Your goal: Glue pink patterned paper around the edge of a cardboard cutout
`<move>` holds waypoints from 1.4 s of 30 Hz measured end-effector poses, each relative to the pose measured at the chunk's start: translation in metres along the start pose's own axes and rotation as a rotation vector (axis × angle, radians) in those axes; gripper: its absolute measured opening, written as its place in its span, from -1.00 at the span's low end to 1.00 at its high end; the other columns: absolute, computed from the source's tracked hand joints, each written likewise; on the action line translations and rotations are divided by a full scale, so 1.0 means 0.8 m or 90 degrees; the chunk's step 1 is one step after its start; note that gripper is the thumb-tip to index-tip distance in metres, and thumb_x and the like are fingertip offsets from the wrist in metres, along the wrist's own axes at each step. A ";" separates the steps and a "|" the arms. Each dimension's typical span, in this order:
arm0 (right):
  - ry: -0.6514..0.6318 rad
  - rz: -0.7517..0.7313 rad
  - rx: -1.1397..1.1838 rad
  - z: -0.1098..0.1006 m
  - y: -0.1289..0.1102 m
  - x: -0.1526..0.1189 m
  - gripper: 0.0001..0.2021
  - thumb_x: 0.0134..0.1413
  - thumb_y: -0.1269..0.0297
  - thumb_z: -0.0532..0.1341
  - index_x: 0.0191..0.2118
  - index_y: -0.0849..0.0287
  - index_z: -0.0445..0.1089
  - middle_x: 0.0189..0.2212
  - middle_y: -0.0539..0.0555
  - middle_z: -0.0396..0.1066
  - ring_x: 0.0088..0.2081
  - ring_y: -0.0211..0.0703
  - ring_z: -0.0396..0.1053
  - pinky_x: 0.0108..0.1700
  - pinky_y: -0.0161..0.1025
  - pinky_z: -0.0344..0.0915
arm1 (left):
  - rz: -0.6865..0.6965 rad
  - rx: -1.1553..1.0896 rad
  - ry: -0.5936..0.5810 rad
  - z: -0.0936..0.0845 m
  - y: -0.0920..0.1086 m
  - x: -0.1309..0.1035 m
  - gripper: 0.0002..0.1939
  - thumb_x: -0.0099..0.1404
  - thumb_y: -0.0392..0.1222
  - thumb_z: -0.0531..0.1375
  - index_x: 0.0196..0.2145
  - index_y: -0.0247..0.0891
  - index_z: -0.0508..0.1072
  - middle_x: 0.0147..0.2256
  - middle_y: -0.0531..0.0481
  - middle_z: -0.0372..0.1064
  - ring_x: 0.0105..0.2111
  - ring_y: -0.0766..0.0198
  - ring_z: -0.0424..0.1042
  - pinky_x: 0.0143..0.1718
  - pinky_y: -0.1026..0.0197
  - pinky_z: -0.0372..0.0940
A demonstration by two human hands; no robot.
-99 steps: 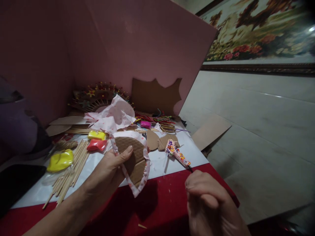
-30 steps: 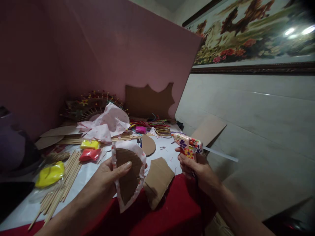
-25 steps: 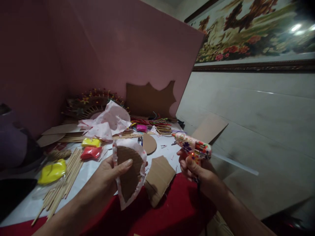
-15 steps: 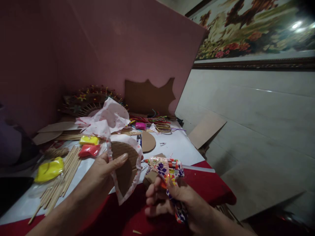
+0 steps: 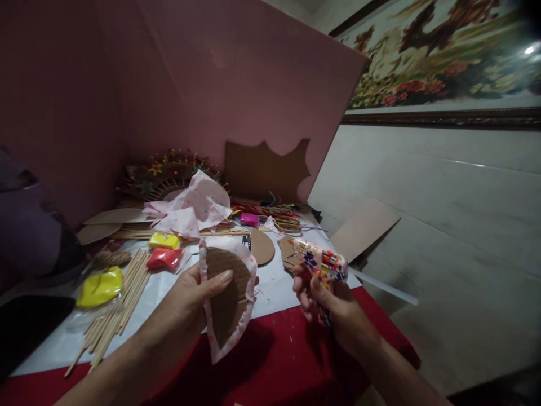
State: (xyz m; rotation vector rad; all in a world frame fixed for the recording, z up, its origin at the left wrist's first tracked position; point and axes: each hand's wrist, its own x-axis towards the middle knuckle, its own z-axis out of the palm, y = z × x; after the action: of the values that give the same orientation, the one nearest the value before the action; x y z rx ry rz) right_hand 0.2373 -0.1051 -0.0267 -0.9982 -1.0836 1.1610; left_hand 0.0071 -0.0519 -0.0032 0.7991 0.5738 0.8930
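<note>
A half-round piece of cardboard (image 5: 227, 293), its edge wrapped in white fabric with small pink marks, is held up in front of me. My left hand (image 5: 207, 293) grips it from the left, thumb on the brown face and fingers behind. In my right hand (image 5: 333, 304) is a flower-patterned hot glue gun (image 5: 323, 262), its nozzle pointing left and away from the cardboard piece. A glue stick (image 5: 389, 286) sticks out of its back. Behind the two hands, another bare cardboard half-round (image 5: 262, 248) lies on the white paper, with small dark-handled snips (image 5: 247, 242) beside it.
Bamboo sticks (image 5: 114, 310) and yellow (image 5: 99, 287) and red clay packets (image 5: 164, 258) lie left. Farther back are crumpled patterned fabric (image 5: 190, 208), colored cords and a large cut cardboard (image 5: 266, 169). A red cloth (image 5: 291, 349) covers the table's near edge.
My right hand has drawn the glue gun to the right and up, away from the fabric-edged cardboard. The view has shifted slightly; my left hand keeps its hold.
</note>
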 end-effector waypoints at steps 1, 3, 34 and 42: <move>-0.038 0.014 -0.019 0.005 -0.003 -0.009 -0.67 0.09 0.07 0.21 -0.10 0.17 0.37 -0.42 0.04 0.38 -0.60 -0.37 0.20 -0.60 -0.40 0.21 | -0.002 -0.006 0.002 0.000 -0.001 0.000 -0.80 0.08 -0.28 0.31 -0.27 -0.30 0.53 -0.33 -0.15 0.55 -0.42 0.18 0.51 -0.35 0.21 0.38; -0.095 0.044 -0.087 0.013 -0.010 -0.025 -0.65 0.11 0.01 0.17 -0.13 0.18 0.38 -0.47 0.03 0.36 -0.62 -0.35 0.19 -0.60 -0.37 0.22 | -0.005 -0.013 0.010 0.000 -0.003 -0.001 -0.79 0.07 -0.28 0.32 -0.27 -0.30 0.53 -0.35 -0.14 0.55 -0.44 0.18 0.50 -0.38 0.22 0.38; -0.076 0.138 -0.342 0.033 -0.030 -0.050 -0.54 0.04 -0.08 0.18 -0.06 0.16 0.39 -0.33 0.10 0.42 -0.24 0.00 0.34 -0.12 -0.08 0.28 | -0.002 0.004 -0.011 0.002 -0.006 -0.005 -0.88 0.16 -0.31 0.25 -0.29 -0.28 0.52 -0.41 -0.04 0.53 -0.45 0.28 0.47 -0.35 0.28 0.32; -0.138 0.132 -0.368 0.041 -0.042 -0.046 -0.59 0.10 -0.08 0.12 -0.21 0.20 0.42 -0.32 0.09 0.37 -0.31 -0.12 0.26 -0.23 -0.21 0.26 | 0.000 0.022 -0.027 -0.003 -0.011 -0.005 -0.84 0.17 -0.27 0.25 -0.25 -0.25 0.51 -0.40 -0.03 0.53 -0.43 0.29 0.47 -0.34 0.28 0.31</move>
State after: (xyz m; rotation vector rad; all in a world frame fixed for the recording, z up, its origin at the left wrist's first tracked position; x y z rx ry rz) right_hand 0.2093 -0.1443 0.0081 -1.4818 -1.5692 1.1627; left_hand 0.0077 -0.0578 -0.0112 0.8469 0.5534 0.8660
